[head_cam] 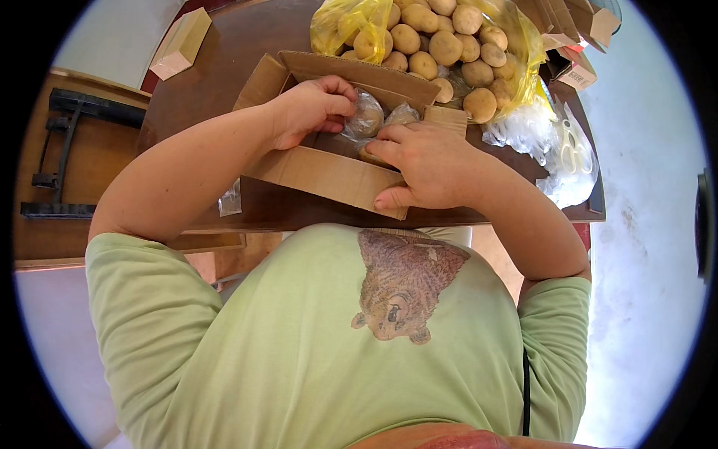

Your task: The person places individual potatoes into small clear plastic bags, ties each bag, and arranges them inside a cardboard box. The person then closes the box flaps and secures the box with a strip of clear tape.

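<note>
An open cardboard box (331,171) lies before me on the brown table, its flaps spread. Inside it are several potatoes wrapped in clear plastic. My left hand (317,109) reaches in from the left, its fingertips at the plastic of one wrapped potato (367,115). From the right, my right hand (423,160) reaches over the box's right end, with its fingers on the wrapped potatoes and its thumb by the front flap. Another wrapped potato (403,114) shows just above those fingers. The hands hide part of the box's inside.
Loose potatoes (446,47) fill an open yellow plastic bag (524,50) behind the box. White-handled scissors (569,146) lie on clear plastic bags (521,132) at the right. A closed carton (180,44) stands at the far left, and open cartons (594,25) at the far right.
</note>
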`<action>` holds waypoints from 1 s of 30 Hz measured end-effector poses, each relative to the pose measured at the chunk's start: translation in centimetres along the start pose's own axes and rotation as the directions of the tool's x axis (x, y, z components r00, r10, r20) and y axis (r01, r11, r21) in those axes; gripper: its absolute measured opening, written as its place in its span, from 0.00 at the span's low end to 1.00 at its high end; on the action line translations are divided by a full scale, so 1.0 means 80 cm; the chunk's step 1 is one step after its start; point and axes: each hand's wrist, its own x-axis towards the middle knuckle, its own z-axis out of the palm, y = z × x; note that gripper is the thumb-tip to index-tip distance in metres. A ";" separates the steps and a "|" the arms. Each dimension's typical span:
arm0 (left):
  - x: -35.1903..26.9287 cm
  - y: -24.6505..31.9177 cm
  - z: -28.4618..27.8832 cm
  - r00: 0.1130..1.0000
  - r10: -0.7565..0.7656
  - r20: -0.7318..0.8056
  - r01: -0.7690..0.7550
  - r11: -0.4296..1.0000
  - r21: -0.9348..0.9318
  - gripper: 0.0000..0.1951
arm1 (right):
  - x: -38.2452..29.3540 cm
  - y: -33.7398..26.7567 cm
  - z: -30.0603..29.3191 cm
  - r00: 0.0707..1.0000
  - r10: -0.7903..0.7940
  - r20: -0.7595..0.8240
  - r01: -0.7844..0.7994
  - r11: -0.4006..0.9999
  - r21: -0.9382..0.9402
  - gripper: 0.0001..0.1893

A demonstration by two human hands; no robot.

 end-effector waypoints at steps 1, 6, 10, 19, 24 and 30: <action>-0.002 0.002 0.003 1.000 0.009 0.018 -0.009 0.999 0.040 0.18 | 0.000 0.000 0.000 1.000 0.000 -0.003 0.000 1.000 0.003 0.32; 0.000 0.007 0.001 0.996 -0.006 0.087 -0.023 0.944 0.330 0.27 | 0.000 -0.002 0.000 1.000 0.011 -0.012 -0.011 1.000 0.011 0.32; 0.006 0.004 0.004 0.993 0.076 0.092 -0.115 0.813 0.571 0.28 | 0.000 -0.003 0.000 1.000 0.017 -0.002 -0.017 1.000 0.005 0.32; 0.009 -0.007 0.014 0.960 0.249 0.128 -0.214 0.354 0.910 0.34 | -0.001 -0.006 0.000 1.000 0.016 -0.013 -0.016 1.000 -0.017 0.33; 0.008 -0.005 -0.002 0.939 0.282 0.195 -0.325 0.547 0.772 0.35 | -0.002 -0.007 0.000 0.998 0.013 -0.057 -0.014 1.000 -0.016 0.33; -0.007 0.006 -0.014 0.967 0.235 0.103 -0.238 0.669 0.704 0.31 | -0.003 -0.007 -0.004 0.997 -0.003 -0.074 -0.004 0.995 -0.100 0.33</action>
